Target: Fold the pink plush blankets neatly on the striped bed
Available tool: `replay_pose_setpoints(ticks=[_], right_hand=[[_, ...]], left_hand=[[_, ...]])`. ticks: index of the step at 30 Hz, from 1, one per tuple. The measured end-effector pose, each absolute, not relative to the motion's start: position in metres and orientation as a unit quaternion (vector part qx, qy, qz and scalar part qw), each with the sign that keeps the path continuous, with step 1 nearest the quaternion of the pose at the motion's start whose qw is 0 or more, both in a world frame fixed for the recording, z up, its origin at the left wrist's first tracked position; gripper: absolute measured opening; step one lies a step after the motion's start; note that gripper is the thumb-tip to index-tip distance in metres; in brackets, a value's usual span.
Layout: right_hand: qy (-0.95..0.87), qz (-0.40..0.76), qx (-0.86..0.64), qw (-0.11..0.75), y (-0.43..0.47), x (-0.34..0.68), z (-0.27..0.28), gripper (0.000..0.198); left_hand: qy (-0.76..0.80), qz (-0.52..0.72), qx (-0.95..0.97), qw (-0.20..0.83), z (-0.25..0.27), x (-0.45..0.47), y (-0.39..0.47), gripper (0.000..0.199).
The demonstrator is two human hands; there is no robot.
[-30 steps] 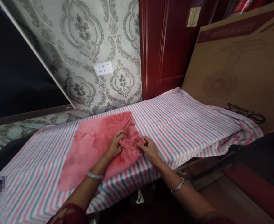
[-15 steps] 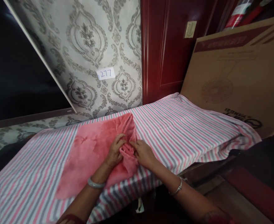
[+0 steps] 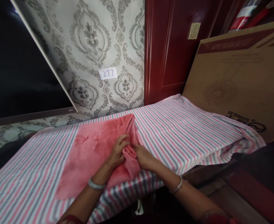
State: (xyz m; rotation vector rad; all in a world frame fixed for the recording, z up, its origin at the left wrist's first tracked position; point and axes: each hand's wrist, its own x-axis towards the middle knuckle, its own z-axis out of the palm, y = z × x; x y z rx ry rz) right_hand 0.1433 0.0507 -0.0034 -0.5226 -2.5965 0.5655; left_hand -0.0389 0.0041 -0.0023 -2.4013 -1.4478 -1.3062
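Note:
A pink plush cloth (image 3: 90, 149) lies flat on a striped sheet (image 3: 174, 127), its right end bunched and rolled into folds. My left hand (image 3: 118, 152) grips the left side of that roll, fingers curled over the fabric. On the roll's right side, my right hand (image 3: 144, 157) is closed on the folds, its fingertips partly hidden by the cloth. Both hands are close together, with the rolled edge between them. Part of the cloth stands up in a fold behind my left hand.
A large cardboard box (image 3: 239, 81) leans at the right behind the sheet. A dark screen (image 3: 22, 68) stands at the left. Behind are a patterned wall (image 3: 90, 34) with a paper label (image 3: 108, 73) and a dark red door panel (image 3: 165, 46).
My right hand has tucked further behind the folds, and the rolled end looks tighter between both hands. The view has shifted slightly.

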Motion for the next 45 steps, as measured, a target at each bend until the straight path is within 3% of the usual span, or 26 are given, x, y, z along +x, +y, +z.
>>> replay_pose_setpoints(ticks=[4,9,16,21,24,27,30,33,38,42,45], right_hand=[[-0.937,0.251,-0.134,0.204,0.056,0.152,0.000,0.018],[-0.881,0.417,-0.090,0.203,0.058,0.173,0.009,0.029],[-0.730,0.599,-0.177,0.278,0.048,0.205,0.002,0.043],[-0.700,0.528,-0.270,0.398,0.040,0.215,0.020,0.038],[-0.720,0.426,-0.266,0.478,0.028,0.208,0.040,0.031],[-0.762,0.365,-0.199,0.497,0.012,0.188,0.056,0.023],[-0.809,0.334,-0.139,0.463,0.001,0.160,0.063,0.022],[-0.854,0.294,-0.138,0.406,0.002,0.137,0.061,0.036],[-0.901,0.174,-0.254,0.307,0.030,0.112,0.044,0.057],[-0.918,0.131,-0.330,0.175,0.054,0.103,0.020,0.059],[-0.922,0.136,-0.339,0.131,0.061,0.101,0.007,0.060]], left_hand=[[-0.470,-0.393,-0.790,-0.017,0.000,-0.037,0.005,0.026],[-0.476,-0.363,-0.800,-0.039,0.000,-0.038,0.008,0.032],[-0.488,-0.369,-0.790,-0.038,0.000,-0.039,0.015,0.078],[-0.594,-0.380,-0.707,0.051,0.018,-0.033,0.001,0.080],[-0.627,-0.245,-0.738,0.053,0.019,-0.017,-0.011,0.068],[-0.631,-0.132,-0.764,0.024,0.008,0.003,-0.015,0.061],[-0.633,-0.120,-0.765,0.012,0.001,0.012,-0.015,0.059],[-0.600,-0.154,-0.785,-0.017,0.011,-0.003,-0.018,0.056],[-0.716,-0.142,-0.682,0.050,0.041,-0.071,-0.039,0.057],[-0.824,-0.090,-0.553,0.081,0.033,-0.119,-0.054,0.062],[-0.836,-0.079,-0.538,0.069,0.019,-0.130,-0.056,0.065]])
